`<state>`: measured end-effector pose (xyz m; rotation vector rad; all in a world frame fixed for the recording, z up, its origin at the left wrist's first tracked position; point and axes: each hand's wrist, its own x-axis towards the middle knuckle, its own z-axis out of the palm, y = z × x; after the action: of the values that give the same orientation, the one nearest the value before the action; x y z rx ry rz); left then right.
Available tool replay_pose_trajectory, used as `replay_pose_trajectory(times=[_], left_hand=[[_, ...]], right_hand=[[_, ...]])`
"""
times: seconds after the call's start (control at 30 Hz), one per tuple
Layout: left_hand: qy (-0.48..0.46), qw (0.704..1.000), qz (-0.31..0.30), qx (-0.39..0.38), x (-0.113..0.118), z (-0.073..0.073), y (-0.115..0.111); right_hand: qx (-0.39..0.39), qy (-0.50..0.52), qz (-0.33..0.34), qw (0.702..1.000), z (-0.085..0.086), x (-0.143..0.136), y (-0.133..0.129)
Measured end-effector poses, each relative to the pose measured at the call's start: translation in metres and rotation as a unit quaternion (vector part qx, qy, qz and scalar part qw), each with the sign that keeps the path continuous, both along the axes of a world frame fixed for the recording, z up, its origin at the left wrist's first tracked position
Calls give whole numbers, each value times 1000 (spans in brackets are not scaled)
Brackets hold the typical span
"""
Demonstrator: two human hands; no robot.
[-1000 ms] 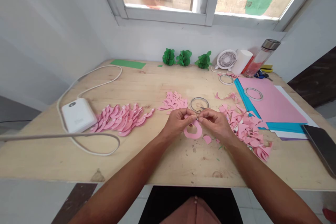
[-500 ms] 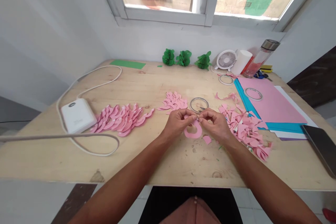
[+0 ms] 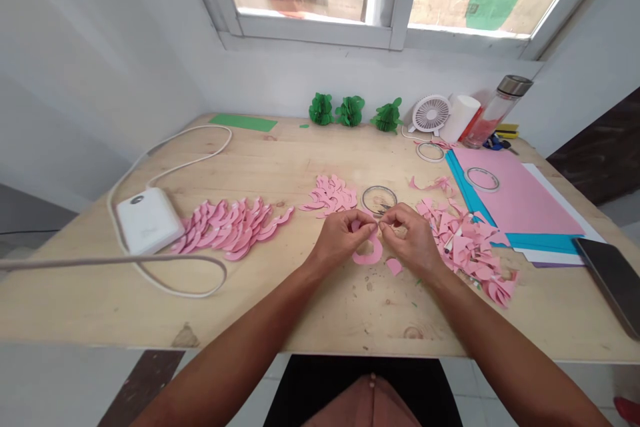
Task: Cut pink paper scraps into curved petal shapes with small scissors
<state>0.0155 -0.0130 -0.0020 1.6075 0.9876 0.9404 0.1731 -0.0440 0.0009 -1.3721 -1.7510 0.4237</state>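
Observation:
A curved pink paper cutout (image 3: 369, 253) hangs below my left hand (image 3: 347, 233), whose thumb and forefinger pinch its upper end. My right hand (image 3: 407, 233) is closed in a pinch right beside the left fingertips. Whatever is between its fingers is too small to make out. Just beyond the fingertips lies a thin tape ring (image 3: 367, 191), with a small dark pointed object (image 3: 386, 207) inside its outline. A small pink paper scrap (image 3: 394, 267) rests on the table between my wrists.
Wavy pink strips (image 3: 235, 230) and smaller curved pieces (image 3: 331, 193) lie left of my hands. Pink offcuts (image 3: 473, 247) are heaped at the right, by stacked coloured sheets (image 3: 520, 193) and a phone (image 3: 610, 283). A white power bank (image 3: 150, 220) trails a cable. Green paper ornaments (image 3: 349, 111) line the back.
The pink cutout has shifted slightly and turned a little below my fingers. My right hand has moved a touch away from the left; both still pinch.

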Motion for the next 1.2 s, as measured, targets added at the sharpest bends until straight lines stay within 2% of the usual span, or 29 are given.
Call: replay_pose_trajectory(times=[0.3, 0.63, 1.2], left_hand=[[46, 998, 12, 41, 0, 1, 0], [52, 997, 4, 63, 0, -4, -1], [86, 990, 26, 108, 1, -4, -1]], right_hand=[[38, -44, -8, 998, 0, 0, 0], [48, -87, -3, 995, -5, 1, 1], [54, -95, 11, 994, -6, 0, 1]])
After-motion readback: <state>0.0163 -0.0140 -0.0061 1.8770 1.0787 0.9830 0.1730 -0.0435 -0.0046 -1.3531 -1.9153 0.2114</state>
